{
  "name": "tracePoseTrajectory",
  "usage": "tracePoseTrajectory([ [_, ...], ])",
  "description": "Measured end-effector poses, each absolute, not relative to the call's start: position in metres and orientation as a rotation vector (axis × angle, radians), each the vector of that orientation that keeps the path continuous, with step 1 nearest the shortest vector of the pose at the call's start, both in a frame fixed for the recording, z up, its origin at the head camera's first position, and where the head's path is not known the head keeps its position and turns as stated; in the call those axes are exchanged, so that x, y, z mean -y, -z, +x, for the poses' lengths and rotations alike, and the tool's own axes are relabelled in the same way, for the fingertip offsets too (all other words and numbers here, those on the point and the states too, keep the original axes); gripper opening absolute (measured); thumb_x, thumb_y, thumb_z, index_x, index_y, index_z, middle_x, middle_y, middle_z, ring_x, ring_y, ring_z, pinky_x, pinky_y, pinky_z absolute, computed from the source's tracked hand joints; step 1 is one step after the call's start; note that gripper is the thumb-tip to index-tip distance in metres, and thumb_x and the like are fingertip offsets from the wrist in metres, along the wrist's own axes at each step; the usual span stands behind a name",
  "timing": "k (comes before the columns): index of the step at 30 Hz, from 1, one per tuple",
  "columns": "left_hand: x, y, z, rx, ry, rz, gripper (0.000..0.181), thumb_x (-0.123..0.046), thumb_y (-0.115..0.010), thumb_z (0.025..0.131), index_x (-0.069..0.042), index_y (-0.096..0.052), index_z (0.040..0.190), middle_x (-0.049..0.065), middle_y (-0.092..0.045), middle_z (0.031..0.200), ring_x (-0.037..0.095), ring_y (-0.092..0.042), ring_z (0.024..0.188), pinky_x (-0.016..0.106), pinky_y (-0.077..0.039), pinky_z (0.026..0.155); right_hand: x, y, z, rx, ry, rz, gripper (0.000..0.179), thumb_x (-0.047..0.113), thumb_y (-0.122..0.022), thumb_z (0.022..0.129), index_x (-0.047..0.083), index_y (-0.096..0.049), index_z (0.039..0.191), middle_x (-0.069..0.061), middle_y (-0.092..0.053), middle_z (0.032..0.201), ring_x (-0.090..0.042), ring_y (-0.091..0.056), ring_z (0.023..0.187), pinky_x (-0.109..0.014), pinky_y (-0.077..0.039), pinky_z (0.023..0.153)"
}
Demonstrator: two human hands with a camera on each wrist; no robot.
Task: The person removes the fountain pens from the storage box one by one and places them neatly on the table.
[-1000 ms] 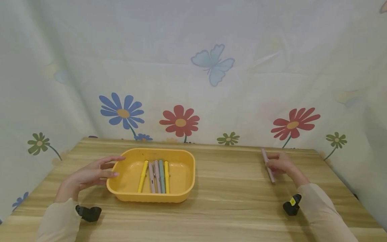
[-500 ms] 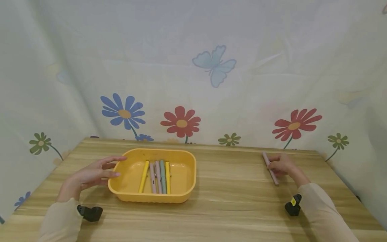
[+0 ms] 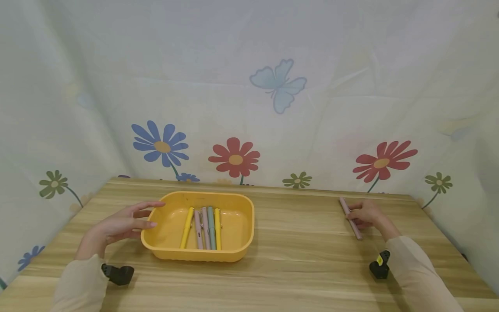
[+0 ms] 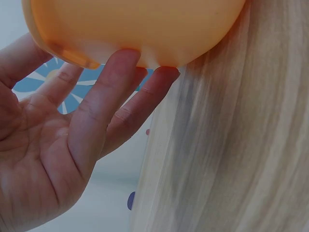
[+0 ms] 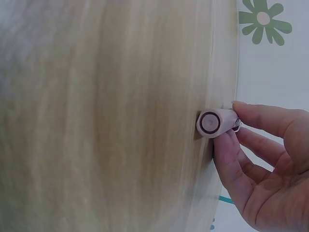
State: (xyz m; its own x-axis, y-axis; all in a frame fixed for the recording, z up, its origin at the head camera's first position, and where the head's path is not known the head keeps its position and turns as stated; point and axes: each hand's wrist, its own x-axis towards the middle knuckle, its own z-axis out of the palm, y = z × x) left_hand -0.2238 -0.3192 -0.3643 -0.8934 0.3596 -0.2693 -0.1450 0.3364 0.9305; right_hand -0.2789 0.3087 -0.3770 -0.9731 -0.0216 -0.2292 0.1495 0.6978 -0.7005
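Note:
My left hand (image 3: pixel 114 225) touches the left end of a yellow plastic basket (image 3: pixel 195 255), fingers loosely spread. In the left wrist view, its fingertips lie against the wall of the basket (image 4: pixel 154 29). Several capped pens lie side by side inside: yellow pens (image 3: pixel 218 229), lilac pens (image 3: pixel 205 227) and a grey-green pen (image 3: pixel 212 227). Far to the right, my right hand (image 3: pixel 368 214) pinches a lilac pen (image 3: pixel 355 229) between thumb and fingers. The round end of that pen (image 5: pixel 210 123) faces the camera in the right wrist view, close over the tabletop.
A wood-grain table (image 3: pixel 296 260) carries everything. Its back edge meets a hanging cloth (image 3: pixel 218 99) printed with flowers and a butterfly. Black wrist cameras sit on both sleeves, one by the left wrist (image 3: pixel 118 274) and one by the right (image 3: pixel 379 265).
My right hand has lowered the lilac pen a little toward the table, still pinching it. The left hand keeps its place at the basket. The whole head view has shifted slightly.

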Motion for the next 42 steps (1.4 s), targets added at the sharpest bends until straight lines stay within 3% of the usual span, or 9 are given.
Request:
tracePoseTrajectory([
  [9,0.32,0.367,-0.224,-2.172,-1.591,0.192,0.066,-0.015,-0.061,0.087,-0.007,-0.025,0.142,0.031,-0.01,0.145,0.041,-0.04,0.121,0.045,-0.05,0.084,-0.313,0.377,-0.278,-2.668,1.139,0.104,0.053,0.011,-0.064,0.083,-0.018,-0.044,0.122,-0.01,-0.063,0.082,-0.014,-0.059,0.066,-0.033,-0.055,0.061],
  [20,0.318,0.365,-0.222,-2.178,-1.588,0.192,0.066,-0.015,-0.061,0.087,-0.006,-0.025,0.142,0.031,-0.012,0.145,0.04,-0.042,0.119,0.046,-0.05,0.083,-0.323,0.377,-0.273,-2.699,1.096,0.05,0.055,0.017,-0.062,0.085,-0.016,-0.043,0.124,-0.025,-0.063,0.1,-0.023,-0.064,0.083,-0.038,-0.055,0.071],
  [29,0.32,0.365,-0.222,-2.188,-1.586,0.181,0.067,-0.014,-0.062,0.086,-0.007,-0.024,0.142,0.03,-0.011,0.145,0.041,-0.039,0.121,0.046,-0.05,0.083,-0.306,0.354,-0.259,-2.704,1.191,-0.019,0.06,0.026,-0.061,0.086,-0.011,-0.041,0.13,-0.034,-0.045,0.125,-0.029,-0.06,0.098,-0.038,-0.051,0.083],
  [42,0.318,0.364,-0.222,-2.17,-1.596,0.186,0.068,-0.013,-0.062,0.086,-0.006,-0.024,0.142,0.031,-0.01,0.145,0.042,-0.038,0.122,0.046,-0.05,0.084,-0.256,0.328,-0.241,-2.743,1.277,-0.328,0.057,0.03,-0.06,0.088,-0.005,-0.045,0.13,-0.023,-0.057,0.117,-0.032,-0.057,0.103,-0.035,-0.052,0.081],
])
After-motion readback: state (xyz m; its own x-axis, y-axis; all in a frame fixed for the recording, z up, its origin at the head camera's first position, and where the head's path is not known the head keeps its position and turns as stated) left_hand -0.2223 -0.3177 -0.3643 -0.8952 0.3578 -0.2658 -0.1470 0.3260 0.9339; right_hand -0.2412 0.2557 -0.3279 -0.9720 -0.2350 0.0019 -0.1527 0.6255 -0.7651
